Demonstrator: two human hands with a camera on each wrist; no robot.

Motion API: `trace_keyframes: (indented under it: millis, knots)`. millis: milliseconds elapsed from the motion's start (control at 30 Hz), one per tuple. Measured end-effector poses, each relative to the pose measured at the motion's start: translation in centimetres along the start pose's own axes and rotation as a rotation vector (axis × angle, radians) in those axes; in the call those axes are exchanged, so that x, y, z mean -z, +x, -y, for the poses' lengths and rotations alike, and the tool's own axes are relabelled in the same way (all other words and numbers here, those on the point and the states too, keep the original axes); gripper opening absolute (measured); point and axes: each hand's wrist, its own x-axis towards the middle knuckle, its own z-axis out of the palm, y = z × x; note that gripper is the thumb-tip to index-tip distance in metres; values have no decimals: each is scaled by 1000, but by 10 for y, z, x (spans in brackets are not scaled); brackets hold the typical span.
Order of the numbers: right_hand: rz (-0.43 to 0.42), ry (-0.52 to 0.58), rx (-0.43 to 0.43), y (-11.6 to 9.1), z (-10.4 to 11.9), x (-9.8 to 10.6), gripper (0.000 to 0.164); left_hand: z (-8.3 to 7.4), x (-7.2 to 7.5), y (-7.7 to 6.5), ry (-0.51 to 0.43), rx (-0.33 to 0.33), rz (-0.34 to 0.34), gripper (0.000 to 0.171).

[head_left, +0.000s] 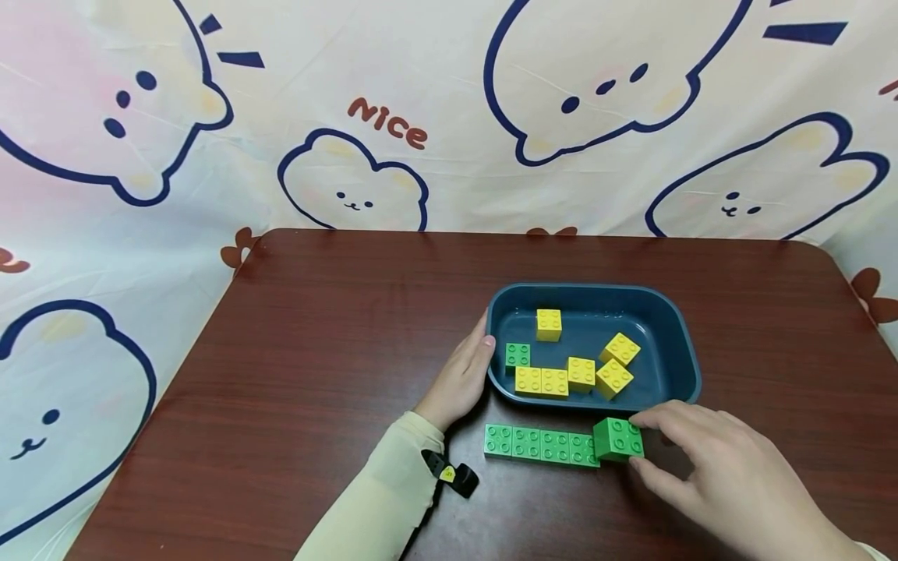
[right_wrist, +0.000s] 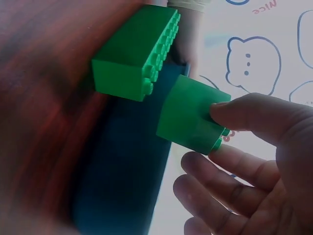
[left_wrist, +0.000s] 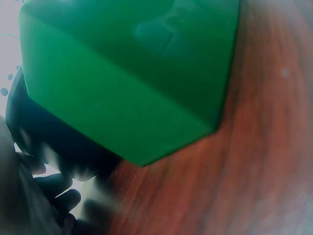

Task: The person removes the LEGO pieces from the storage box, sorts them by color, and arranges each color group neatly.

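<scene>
My right hand [head_left: 730, 467] pinches a green toy brick [head_left: 618, 439] between thumb and forefinger, at the right end of a row of green bricks [head_left: 540, 445] on the table. From the right wrist view, a gap shows between the held brick [right_wrist: 190, 115] and the row [right_wrist: 117, 81]. My left hand [head_left: 457, 382] rests along the left wall of a dark blue tray [head_left: 662, 366], its fingers fairly straight and its thumb near the rim. Inside the tray lie several yellow bricks [head_left: 549, 325] and one green brick [head_left: 517, 355].
The brown wooden table [head_left: 316, 327] stretches left and behind the tray. A cloth backdrop [head_left: 449, 78] with cartoon bears hangs beyond its far edge. A black strap [head_left: 449, 473] circles my left wrist. Large and close, green brick surfaces [left_wrist: 132, 83] fill much of the left wrist view.
</scene>
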Motion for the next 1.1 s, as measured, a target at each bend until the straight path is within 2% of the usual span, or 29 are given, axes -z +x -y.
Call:
trace_keyframes:
  millis: [233, 733, 933, 1100]
  knots:
    - [53, 20, -52, -4, -6, -7, 42, 0, -1, 0, -8, -6, -5, 47]
    - [104, 41, -79, -7, -11, -20, 40, 1, -1, 0, -18, -25, -1, 48]
    - [111, 38, -85, -6, -12, -22, 39, 2, -1, 0, -18, -18, -3, 48]
    - [88, 17, -55, -6, -12, -28, 37, 3, -1, 2, -17, -25, 2, 48]
